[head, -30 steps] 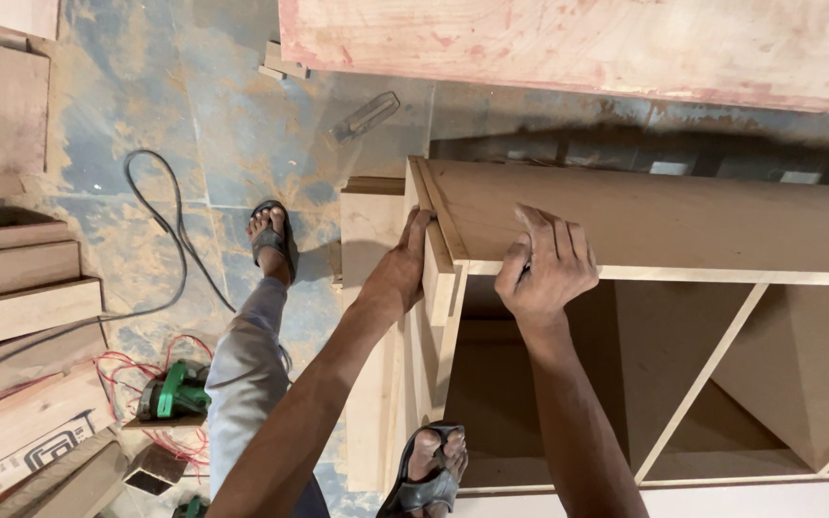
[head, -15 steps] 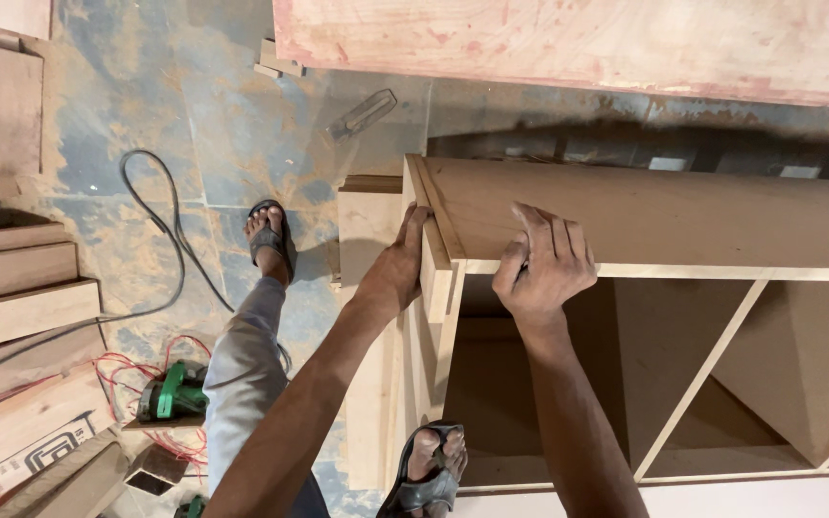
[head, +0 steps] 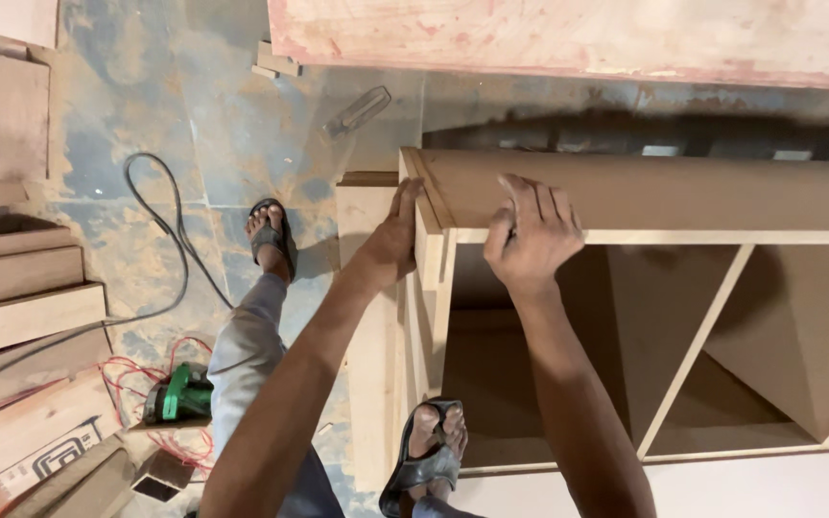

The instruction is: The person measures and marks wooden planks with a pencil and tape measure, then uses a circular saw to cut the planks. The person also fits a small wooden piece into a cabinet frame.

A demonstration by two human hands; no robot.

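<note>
The cabinet (head: pixel 645 317) stands on the floor (head: pixel 146 125) as an assembled shell: top panel, side and slanted inner dividers are in place, while the front is open, with no doors or back fittings visible. It is plain brown board with pale edges, unfinished. The left hand (head: pixel 393 238) lies flat against the cabinet's outer top corner, fingers straight, gripping nothing. The right hand (head: pixel 530 235) rests on the top front edge, fingers curled; whether it pinches something small I cannot tell. A green drill (head: pixel 177 393) lies left of the cabinet.
</note>
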